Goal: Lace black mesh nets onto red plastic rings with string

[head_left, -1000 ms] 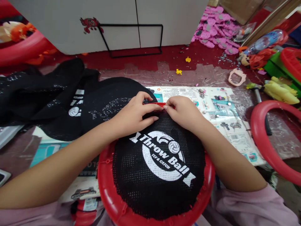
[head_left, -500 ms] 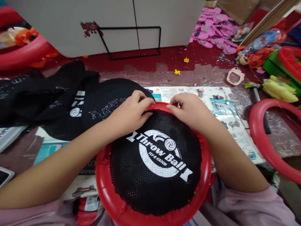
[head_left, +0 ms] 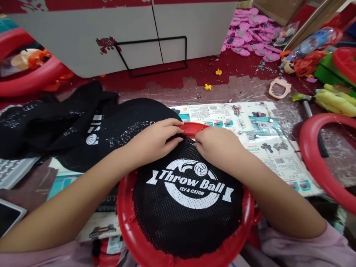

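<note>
In front of me a red plastic ring [head_left: 126,222] lies tilted toward my lap. Black mesh cloth [head_left: 178,230] printed "Throw Ball" covers its middle. At the ring's far edge, my left hand [head_left: 160,142] rests with its fingertips on the rim and its thumb on the cloth. My right hand [head_left: 218,146] is closed on the mesh cloth's far edge, just right of it. Between the two hands a stretch of bare red rim shows. More black mesh pieces [head_left: 133,115] with white print lie in a heap to the left, touching my left forearm.
A white carton [head_left: 167,26] and a black wire stand [head_left: 155,40] are at the back. Pink plastic parts [head_left: 250,33] are piled at back right. Another red ring [head_left: 308,148] and a hammer [head_left: 307,107] lie at right. Printed card [head_left: 258,129] covers the tabletop.
The ring and cloth have turned slightly counterclockwise, so the print lies more level. My right hand has moved slightly toward me and closed on the cloth's edge.
</note>
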Motion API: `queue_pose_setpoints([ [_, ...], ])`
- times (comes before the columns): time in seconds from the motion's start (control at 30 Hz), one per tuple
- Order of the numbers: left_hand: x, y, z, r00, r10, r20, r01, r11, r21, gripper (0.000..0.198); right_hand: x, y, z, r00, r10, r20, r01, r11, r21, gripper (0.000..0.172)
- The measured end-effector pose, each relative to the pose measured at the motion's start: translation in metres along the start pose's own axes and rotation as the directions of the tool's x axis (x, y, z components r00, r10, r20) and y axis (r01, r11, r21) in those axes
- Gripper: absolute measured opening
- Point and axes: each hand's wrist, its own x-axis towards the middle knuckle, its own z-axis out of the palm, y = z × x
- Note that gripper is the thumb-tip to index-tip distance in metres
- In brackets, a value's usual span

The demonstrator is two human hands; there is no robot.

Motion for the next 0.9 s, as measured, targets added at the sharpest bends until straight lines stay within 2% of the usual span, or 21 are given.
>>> queue_pose_setpoints([
  [0.17,0.0,-0.003,0.0,0.988,-0.058,-0.143,0.041,0.992,-0.118,0.025,0.002,0.004,-0.007,0.995,-0.019,-0.095,0.04,0.976,0.215,0.018],
  [0.3,-0.001,-0.004,0.001,0.978,-0.094,-0.188,0.071,0.989,-0.126,0.022,0.011,0.008,0.004,0.965,0.053,-0.258,0.055,0.917,0.395,0.016],
  [0.4,-0.001,-0.004,0.002,0.974,-0.133,-0.186,0.12,0.99,-0.076,0.019,0.016,0.01,0.012,0.953,0.081,-0.292,0.07,0.879,0.472,0.015],
  [0.47,-0.001,-0.004,0.003,0.97,-0.167,-0.179,0.161,0.986,-0.048,0.017,0.016,0.009,0.013,0.961,0.083,-0.263,0.053,0.879,0.473,0.015],
  [0.6,0.0,-0.004,0.003,0.966,-0.205,-0.157,0.203,0.979,-0.032,0.016,0.014,0.005,0.008,0.976,0.095,-0.197,-0.022,0.938,0.346,0.019],
  [0.73,0.001,-0.004,0.004,0.957,-0.243,-0.156,0.236,0.97,-0.063,0.017,0.013,0.004,0.007,0.975,0.11,-0.194,-0.044,0.948,0.314,0.019],
  [0.9,0.004,-0.007,0.007,0.957,-0.242,-0.158,0.219,0.964,-0.149,0.017,0.015,0.006,0.009,0.974,0.093,-0.207,-0.025,0.95,0.31,0.018],
])
